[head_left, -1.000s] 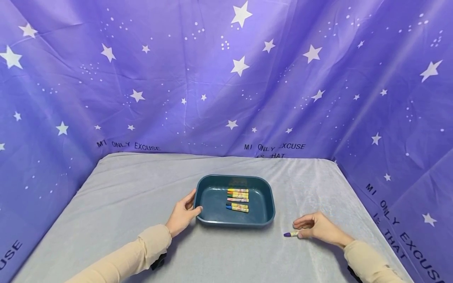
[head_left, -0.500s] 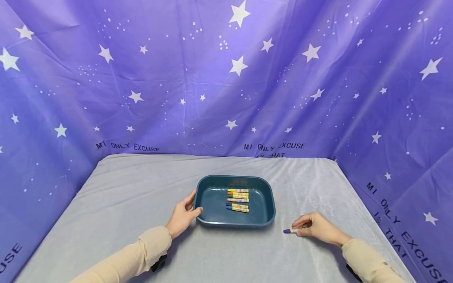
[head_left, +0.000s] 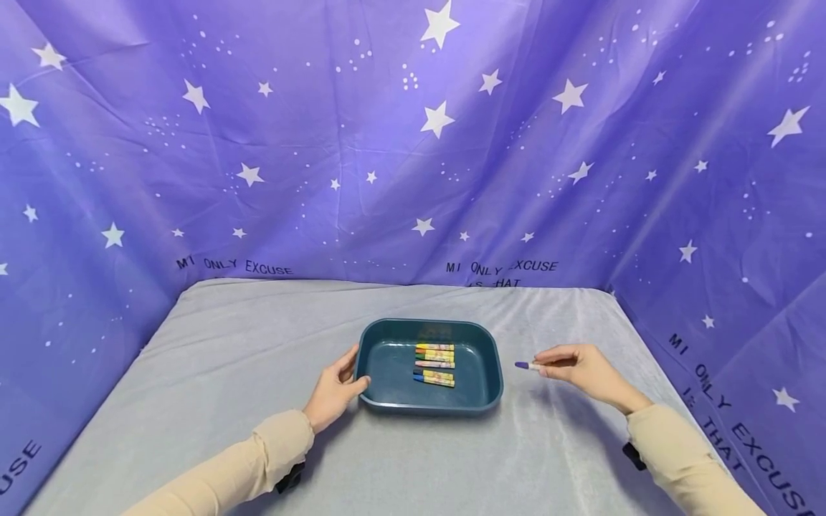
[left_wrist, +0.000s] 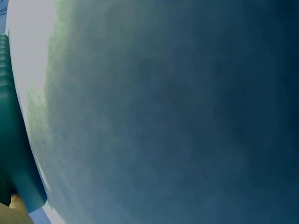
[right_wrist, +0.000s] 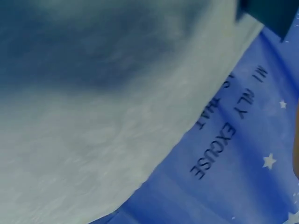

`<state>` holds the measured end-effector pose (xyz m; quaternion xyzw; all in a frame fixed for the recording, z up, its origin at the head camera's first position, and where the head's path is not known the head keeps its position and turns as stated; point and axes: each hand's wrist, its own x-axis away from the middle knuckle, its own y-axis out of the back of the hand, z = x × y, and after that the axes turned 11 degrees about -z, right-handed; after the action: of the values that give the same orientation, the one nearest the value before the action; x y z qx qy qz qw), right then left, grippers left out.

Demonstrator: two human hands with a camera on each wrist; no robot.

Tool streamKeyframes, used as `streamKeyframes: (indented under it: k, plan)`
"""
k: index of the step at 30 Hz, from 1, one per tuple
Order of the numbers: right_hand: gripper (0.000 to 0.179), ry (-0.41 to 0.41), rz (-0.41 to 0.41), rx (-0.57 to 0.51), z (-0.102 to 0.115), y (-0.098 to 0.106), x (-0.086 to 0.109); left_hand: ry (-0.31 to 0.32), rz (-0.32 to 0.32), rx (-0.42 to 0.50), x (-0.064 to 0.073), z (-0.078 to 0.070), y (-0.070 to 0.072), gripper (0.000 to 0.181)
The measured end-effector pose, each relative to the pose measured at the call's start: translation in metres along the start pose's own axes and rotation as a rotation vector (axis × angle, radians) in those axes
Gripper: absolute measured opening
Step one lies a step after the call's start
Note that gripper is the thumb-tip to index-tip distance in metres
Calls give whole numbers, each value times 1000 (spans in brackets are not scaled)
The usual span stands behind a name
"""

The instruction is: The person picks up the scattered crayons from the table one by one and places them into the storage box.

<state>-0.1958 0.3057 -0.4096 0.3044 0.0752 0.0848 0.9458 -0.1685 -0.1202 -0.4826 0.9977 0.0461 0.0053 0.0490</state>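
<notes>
My left hand [head_left: 334, 390] grips the left end of a dark teal rectangular tray [head_left: 426, 411], its thumb over the rim. In the left wrist view, the thumb [left_wrist: 17, 204] shows beside the tray's wall [left_wrist: 18, 140]. Several crayons [head_left: 435, 364] in yellow printed wrappers lie side by side in the tray, tips to the left. To the right of the tray, my right hand [head_left: 584, 373] pinches a purple crayon [head_left: 523, 365] between thumb and fingers, raised off the cloth with its tip toward the tray. In the right wrist view this crayon is out of sight.
A pale grey cloth [head_left: 258, 344] covers the table. Purple curtains [head_left: 387, 158] with white stars and black lettering hang along the back and both sides. The tray's corner [right_wrist: 273, 16] appears at the top of the right wrist view.
My right hand has taken hold of the purple crayon and lifted it off the cloth, up and away from me. The left hand and the tray stay in place.
</notes>
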Motion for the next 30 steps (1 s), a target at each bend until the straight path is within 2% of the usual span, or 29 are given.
streamKeyframes:
  k: [3, 9, 12, 15, 22, 27, 30]
  plan:
    - [35, -8, -28, -11, 13, -5, -11, 5, 0, 3, 0, 0, 0, 69]
    - [37, 37, -7, -76, 30, -27, -30, 6, 3, 7, 1, 0, 0, 69]
    - [36, 57, -14, -107, 38, -40, -39, 8, 2, 13, 1, 1, 0, 69]
    - [36, 41, -22, -121, 43, -57, -46, 12, -5, 22, 1, 3, 1, 69]
    - [33, -5, -19, -127, 49, -100, -59, 19, -8, -3, 2, 2, 2, 69]
    - [30, 40, -3, -143, 51, -125, -68, -4, -15, -18, 1, 0, 1, 68]
    - [25, 37, 20, -133, 51, -135, -68, -6, -13, -5, 1, 0, 0, 68]
